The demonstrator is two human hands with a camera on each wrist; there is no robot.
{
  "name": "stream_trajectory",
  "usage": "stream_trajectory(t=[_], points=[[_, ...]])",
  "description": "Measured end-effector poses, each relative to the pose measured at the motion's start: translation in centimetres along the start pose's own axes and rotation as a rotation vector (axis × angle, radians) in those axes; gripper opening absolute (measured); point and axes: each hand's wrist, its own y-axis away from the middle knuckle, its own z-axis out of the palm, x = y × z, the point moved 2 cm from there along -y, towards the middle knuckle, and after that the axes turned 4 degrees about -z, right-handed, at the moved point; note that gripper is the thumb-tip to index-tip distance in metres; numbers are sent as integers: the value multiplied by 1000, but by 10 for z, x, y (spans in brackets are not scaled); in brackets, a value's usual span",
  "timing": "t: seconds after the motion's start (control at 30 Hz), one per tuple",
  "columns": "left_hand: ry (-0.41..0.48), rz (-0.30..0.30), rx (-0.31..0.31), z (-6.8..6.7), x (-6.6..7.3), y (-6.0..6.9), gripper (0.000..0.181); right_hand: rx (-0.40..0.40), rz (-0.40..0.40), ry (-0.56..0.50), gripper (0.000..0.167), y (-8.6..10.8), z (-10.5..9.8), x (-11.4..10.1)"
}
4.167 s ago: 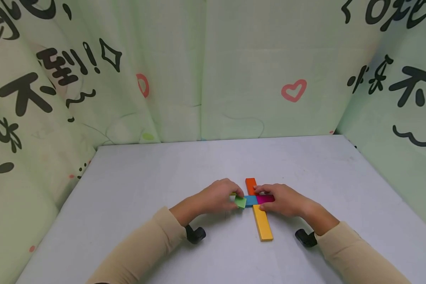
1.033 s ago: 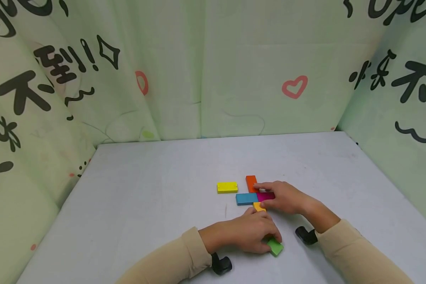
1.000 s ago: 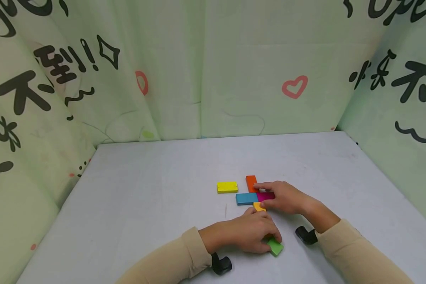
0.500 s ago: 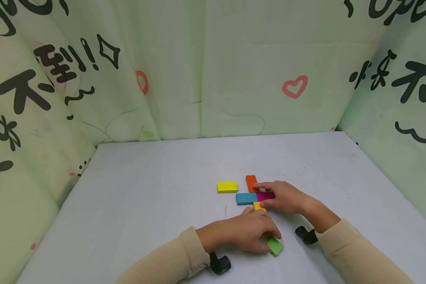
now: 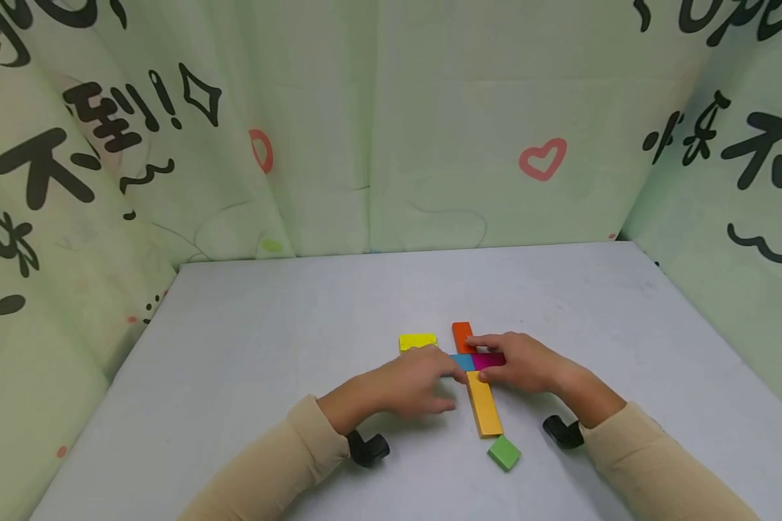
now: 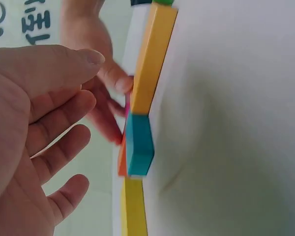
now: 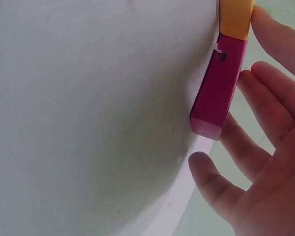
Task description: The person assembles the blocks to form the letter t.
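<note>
My left hand (image 5: 400,383) hovers left of the blocks, fingers loosely extended and holding nothing. Ahead of its fingertips lies a blue block (image 5: 461,362), partly covered by the hand in the head view and fully seen in the left wrist view. A magenta block (image 5: 489,360) adjoins the blue one on the right. My right hand (image 5: 528,365) rests there, its thumb touching the long amber block (image 5: 484,405) and a finger at the orange block (image 5: 462,336). In the right wrist view its fingers are fairly straight beside the magenta block. A green block (image 5: 505,453) sits, turned cornerwise, at the amber block's near end.
A yellow block (image 5: 418,340) lies apart behind the left hand, which hides its lower part. The white table (image 5: 287,311) is enclosed by pale green printed curtains (image 5: 443,130) at the back and both sides.
My left hand carried the green block from beside the blue block to the amber block's near end, let it go, then moved back left and away from me. The right hand stays put.
</note>
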Motion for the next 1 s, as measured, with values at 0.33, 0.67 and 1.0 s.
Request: stream_trajectory(t=[0.33,0.67,1.0], points=[[22,-198,99,-15,-32,3,39,-12,48,20,62,0,2,-2],[-17,-360,136,-12,-57,-6,52,-20,66,18,62,0,2,-4],[55,-437,159,-9,-67,-11,38,-14,68,9,62,0,3,-4]])
